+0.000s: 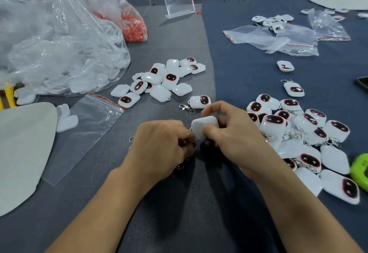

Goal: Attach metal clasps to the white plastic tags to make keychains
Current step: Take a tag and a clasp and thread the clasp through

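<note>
My right hand (233, 133) grips a white plastic tag (203, 126) above the grey table, its plain back facing up. My left hand (161, 145) pinches a small metal clasp (192, 142) at the tag's near-left corner; my fingers mostly hide it. Loose metal clasps (180, 166) lie on the table beneath my left hand. One tag with a clasp (200, 101) lies just beyond my hands. A pile of bare tags (159, 81) sits further back. To the right lies a heap of tags with clasps (298, 133).
A big clear plastic bag of white parts (59, 53) fills the left, with a bag of red pieces (133, 25) behind it. An empty zip bag (83, 131) and a white sheet (22, 149) lie at the left. A green object (360, 169) sits at the right edge.
</note>
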`<control>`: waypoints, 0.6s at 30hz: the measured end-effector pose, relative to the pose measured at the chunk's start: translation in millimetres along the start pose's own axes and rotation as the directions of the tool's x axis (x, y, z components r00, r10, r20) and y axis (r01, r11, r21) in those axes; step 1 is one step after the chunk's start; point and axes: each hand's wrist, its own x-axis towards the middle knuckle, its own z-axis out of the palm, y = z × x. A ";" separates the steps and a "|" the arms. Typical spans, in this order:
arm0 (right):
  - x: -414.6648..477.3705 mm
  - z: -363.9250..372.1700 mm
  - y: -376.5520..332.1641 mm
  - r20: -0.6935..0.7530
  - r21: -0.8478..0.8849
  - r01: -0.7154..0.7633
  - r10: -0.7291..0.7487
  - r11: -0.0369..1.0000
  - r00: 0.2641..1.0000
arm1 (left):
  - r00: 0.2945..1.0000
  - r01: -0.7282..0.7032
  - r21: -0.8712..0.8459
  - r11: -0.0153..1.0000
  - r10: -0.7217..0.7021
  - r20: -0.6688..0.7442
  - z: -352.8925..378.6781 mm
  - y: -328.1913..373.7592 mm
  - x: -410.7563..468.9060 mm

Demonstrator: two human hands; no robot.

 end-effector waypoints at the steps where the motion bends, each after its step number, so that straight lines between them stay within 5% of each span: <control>1: 0.3 -0.6 1.2 0.006 -0.057 0.027 -0.027 0.998 1.000 | 1.000 0.014 -0.042 0.999 -0.013 0.009 -0.5 0.2 0.4; 6: 2.0 -4.2 3.4 -0.005 -0.226 0.116 -0.120 0.967 0.993 | 0.999 0.036 -0.159 0.987 -0.037 0.000 1.4 -2.7 0.9; 12: 2.1 -4.2 4.9 -0.064 -0.197 0.124 -0.139 0.973 0.988 | 0.999 0.032 -0.184 0.982 -0.037 -0.020 4.8 -6.9 1.4; 18: 3.0 -5.3 4.4 -0.120 -0.122 0.129 -0.143 0.984 0.982 | 0.867 0.300 -0.079 0.951 -0.307 -0.392 -0.6 -7.2 -0.9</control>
